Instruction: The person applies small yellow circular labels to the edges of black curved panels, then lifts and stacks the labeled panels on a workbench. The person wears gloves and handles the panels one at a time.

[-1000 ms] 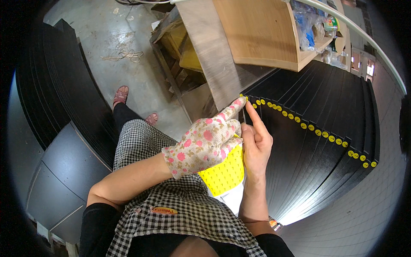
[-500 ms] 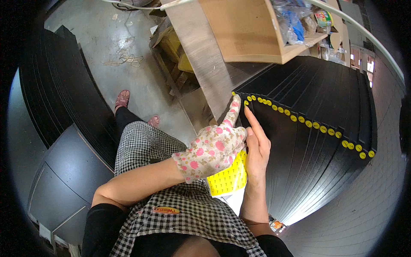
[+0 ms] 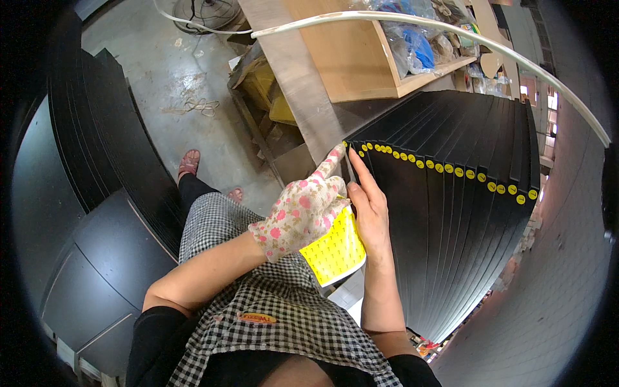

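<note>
My left hand (image 3: 302, 209), in a pink-flowered glove, has its index finger stretched to the near corner of a row of upright black panels (image 3: 412, 232). Its other fingers are curled over the top of a sheet of yellow stickers (image 3: 336, 248), which hangs below them. Bare, my right hand (image 3: 372, 209) is beside it with the fingers stretched out; its index fingertip is at the panel edges, close to the left fingertip. Round yellow stickers (image 3: 440, 168) run in a line along the panels' edges, and a small one (image 3: 345, 144) sits at the left fingertip.
A wooden box (image 3: 348, 71) with plastic bags stands on the metal-topped bench (image 3: 284, 58) ahead. A white hose (image 3: 387, 15) arches above. More black panels (image 3: 106, 142) are stacked at the left. A coil of cord (image 3: 198, 107) and a fan (image 3: 206, 13) are on the floor.
The whole view has shifted, with the panels appearing further left. Both hands stay near the same panel corner, and the right index finger is now closer to the left fingertip. More of the sticker sheet shows.
</note>
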The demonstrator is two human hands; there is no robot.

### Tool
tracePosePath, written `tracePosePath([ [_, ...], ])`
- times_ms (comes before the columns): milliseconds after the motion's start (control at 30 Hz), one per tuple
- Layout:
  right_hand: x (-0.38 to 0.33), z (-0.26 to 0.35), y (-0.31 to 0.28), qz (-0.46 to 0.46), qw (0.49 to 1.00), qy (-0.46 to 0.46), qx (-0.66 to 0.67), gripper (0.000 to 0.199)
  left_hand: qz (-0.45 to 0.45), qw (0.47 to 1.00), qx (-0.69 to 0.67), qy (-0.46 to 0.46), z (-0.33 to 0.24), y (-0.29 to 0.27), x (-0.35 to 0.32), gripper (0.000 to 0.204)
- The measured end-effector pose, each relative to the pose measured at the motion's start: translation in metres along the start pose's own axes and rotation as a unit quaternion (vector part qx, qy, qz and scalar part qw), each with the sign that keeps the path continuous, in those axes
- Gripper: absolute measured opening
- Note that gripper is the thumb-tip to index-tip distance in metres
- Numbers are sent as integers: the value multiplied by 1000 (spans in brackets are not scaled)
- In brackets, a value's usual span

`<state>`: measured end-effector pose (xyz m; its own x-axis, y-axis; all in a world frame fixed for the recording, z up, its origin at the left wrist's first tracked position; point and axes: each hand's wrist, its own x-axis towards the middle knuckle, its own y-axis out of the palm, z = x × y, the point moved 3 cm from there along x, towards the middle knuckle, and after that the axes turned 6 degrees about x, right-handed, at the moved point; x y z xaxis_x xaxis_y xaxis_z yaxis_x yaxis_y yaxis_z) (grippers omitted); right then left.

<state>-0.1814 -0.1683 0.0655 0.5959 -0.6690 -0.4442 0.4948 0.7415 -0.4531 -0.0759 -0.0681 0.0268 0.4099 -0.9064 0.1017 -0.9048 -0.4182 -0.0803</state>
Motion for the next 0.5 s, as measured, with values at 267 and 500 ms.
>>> tracePosePath([
  [267, 5, -8, 7, -21, 995, 27, 93, 51, 43, 999, -12, -19, 12, 0, 6, 16],
  [500, 3, -13, 7, -20, 986, 46, 157, 50, 43, 999, -10, 7, 14, 2, 10, 21],
])
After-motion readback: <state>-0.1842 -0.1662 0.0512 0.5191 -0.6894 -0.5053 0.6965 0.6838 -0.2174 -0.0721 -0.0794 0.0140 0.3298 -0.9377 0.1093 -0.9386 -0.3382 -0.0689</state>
